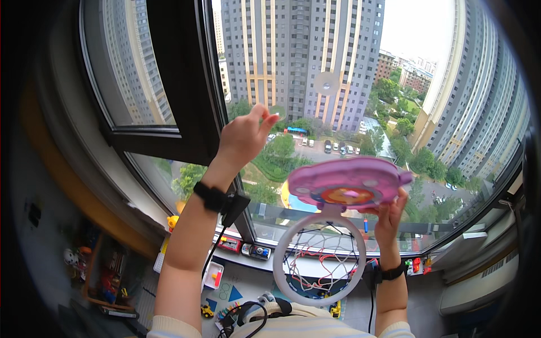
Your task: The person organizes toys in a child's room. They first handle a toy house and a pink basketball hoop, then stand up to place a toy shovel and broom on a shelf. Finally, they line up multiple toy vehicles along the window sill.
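Note:
My right hand (391, 211) grips the right edge of a pink toy basketball backboard (346, 181), tilted in front of the window. From its lower edge extends a white plastic hoop (277, 260) with a string net of white, red and dark cords. To the upper left, my left hand (249, 131) is raised at the window glass, thumb and forefinger at a clear suction cup (278, 113); whether they pinch it cannot be told. Another clear suction cup (326, 83) sits on the glass farther right and higher.
A dark window frame (211, 105) runs along the left. Toy vehicles, among them a police car (256, 252), line the windowsill (270, 264). On the floor lie a white tray (213, 275) and a yellow toy vehicle (207, 311). Cables hang from both wristbands.

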`<state>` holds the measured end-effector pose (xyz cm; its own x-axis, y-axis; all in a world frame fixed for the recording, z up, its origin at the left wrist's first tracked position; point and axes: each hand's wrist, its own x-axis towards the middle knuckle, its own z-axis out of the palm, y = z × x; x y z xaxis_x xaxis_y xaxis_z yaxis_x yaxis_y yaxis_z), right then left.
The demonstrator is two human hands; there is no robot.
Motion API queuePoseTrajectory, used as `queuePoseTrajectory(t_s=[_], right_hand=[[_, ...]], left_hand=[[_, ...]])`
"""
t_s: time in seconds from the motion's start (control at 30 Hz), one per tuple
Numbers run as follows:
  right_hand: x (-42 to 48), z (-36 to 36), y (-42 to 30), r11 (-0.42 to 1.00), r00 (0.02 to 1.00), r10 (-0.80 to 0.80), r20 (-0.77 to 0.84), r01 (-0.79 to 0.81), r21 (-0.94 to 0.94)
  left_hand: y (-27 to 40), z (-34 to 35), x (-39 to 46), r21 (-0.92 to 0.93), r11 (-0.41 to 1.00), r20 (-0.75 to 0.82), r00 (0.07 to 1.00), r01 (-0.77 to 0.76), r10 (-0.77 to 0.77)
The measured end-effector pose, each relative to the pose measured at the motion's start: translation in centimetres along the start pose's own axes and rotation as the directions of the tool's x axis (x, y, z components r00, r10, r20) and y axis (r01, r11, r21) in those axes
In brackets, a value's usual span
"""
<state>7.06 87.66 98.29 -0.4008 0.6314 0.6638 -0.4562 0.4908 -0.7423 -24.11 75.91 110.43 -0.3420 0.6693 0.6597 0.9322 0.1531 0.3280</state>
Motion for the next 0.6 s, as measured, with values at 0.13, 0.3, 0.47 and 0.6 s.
queuePoseTrajectory(t_s=[0.13, 0.3, 0.47, 0.6], right_hand=[[6.6, 3.5, -0.7, 0.965, 0.973, 0.18, 0.144, -0.203, 0.164], [11.2, 5.2, -1.3, 0.968, 0.966, 0.229, 0.122, -0.238, 0.074], [12.4, 5.9, -1.6, 0.963, 0.958, 0.27, 0.095, -0.27, -0.016], [12.4, 6.1, -0.9, 0.98, 0.986, 0.164, -0.005, -0.164, -0.112]], left_hand=[[-0.4, -1.7, -2.6, -0.667, 0.721, 0.189, 0.978, 0.19, -0.083], [-1.6, -0.7, -2.0, -0.815, 0.525, 0.26, 0.965, 0.245, -0.047], [-2.4, 1.7, -0.8, -0.648, 0.747, 0.077, 0.989, 0.148, -0.129], [-0.6, 1.1, -0.1, -0.262, 0.951, 0.01, 0.986, 0.165, -0.168]])
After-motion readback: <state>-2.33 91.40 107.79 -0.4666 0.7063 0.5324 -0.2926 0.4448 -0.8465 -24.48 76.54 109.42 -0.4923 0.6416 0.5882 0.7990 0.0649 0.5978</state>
